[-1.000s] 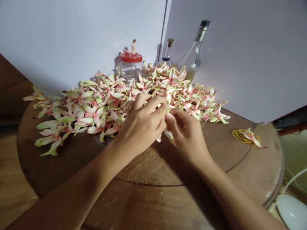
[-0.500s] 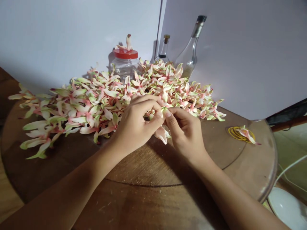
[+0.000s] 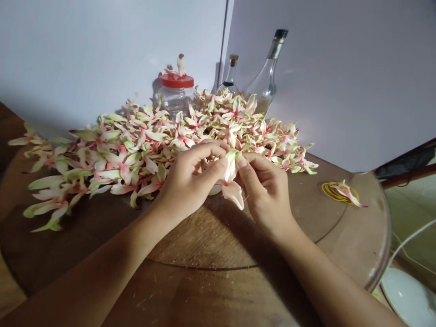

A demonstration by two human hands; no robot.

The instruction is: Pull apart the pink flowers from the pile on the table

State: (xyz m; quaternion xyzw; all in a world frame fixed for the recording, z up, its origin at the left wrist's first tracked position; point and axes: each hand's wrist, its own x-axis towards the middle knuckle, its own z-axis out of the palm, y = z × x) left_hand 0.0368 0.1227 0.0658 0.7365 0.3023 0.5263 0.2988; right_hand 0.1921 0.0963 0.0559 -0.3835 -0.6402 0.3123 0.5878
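Note:
Between my two hands is one artificial-looking flower (image 3: 232,190), with a pale pink lower petal and a green-tipped upper petal. My left hand (image 3: 197,170) pinches the upper petal from the left, thumb against the curled fingers. From the right, my right hand (image 3: 264,181) pinches the same petal near its green tip. The lower petal hangs free below the fingertips. Behind my hands, a large heap of similar pink, cream and green flowers (image 3: 116,154) spreads over the round wooden table (image 3: 204,240).
A clear jar with a red lid (image 3: 177,81) stands behind the heap, a flower on top. Beside it are a small corked bottle (image 3: 232,72) and a tall tilted bottle (image 3: 267,77). Yellow bands (image 3: 330,193) lie at the right under a single flower (image 3: 347,193).
The held flower's upper petal now shows opened out between my fingertips, where it was mostly covered before. My hands have drawn slightly apart. The whole view has shifted a little.

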